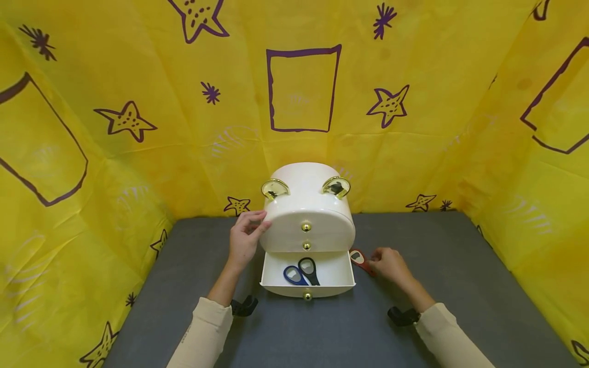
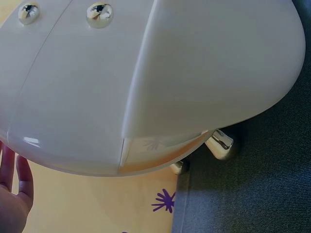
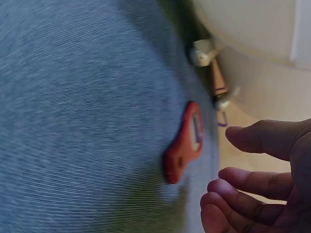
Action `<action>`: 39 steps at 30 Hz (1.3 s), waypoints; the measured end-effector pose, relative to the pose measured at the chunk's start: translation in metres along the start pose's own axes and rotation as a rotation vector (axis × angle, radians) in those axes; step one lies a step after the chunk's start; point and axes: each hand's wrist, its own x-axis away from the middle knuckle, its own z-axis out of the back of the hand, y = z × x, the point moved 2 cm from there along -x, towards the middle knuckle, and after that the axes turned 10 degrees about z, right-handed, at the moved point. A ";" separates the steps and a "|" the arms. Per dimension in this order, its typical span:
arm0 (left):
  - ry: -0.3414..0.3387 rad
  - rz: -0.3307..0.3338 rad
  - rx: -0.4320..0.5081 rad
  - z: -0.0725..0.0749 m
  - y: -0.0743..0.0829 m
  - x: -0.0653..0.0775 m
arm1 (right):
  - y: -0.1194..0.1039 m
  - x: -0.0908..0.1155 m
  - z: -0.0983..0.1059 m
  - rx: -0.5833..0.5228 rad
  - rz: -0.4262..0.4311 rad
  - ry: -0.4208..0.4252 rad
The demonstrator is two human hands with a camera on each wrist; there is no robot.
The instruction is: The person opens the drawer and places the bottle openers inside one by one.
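A white storage box (image 1: 285,232) with gold knobs stands on the table, its bottom drawer (image 1: 338,271) pulled out. Inside the drawer lie a blue bottle opener (image 1: 294,276) and a black bottle opener (image 1: 309,268). My left hand (image 1: 244,240) rests its fingertips against the box's left side, fingers loosely bent. To the right of the drawer, a red bottle opener (image 3: 183,145) lies on the table. My right hand (image 1: 390,263) hovers beside it; in the right wrist view the thumb and fingers are spread, with nothing between them.
Two gold ear-like pieces, left (image 1: 275,189) and right (image 1: 337,187), stick up from the box top. Short gold feet (image 2: 221,144) hold the box off the grey table (image 1: 303,337). A yellow patterned cloth (image 1: 221,168) surrounds the table behind and at both sides.
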 end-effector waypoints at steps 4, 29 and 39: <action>0.001 0.002 -0.001 0.000 -0.001 0.000 | 0.005 0.000 -0.009 0.004 -0.028 -0.029; 0.004 0.004 -0.013 0.000 0.000 -0.001 | -0.003 -0.005 -0.026 0.083 0.043 0.033; 0.026 -0.002 0.014 0.000 -0.031 -0.010 | 0.004 -0.005 -0.026 0.050 0.019 0.028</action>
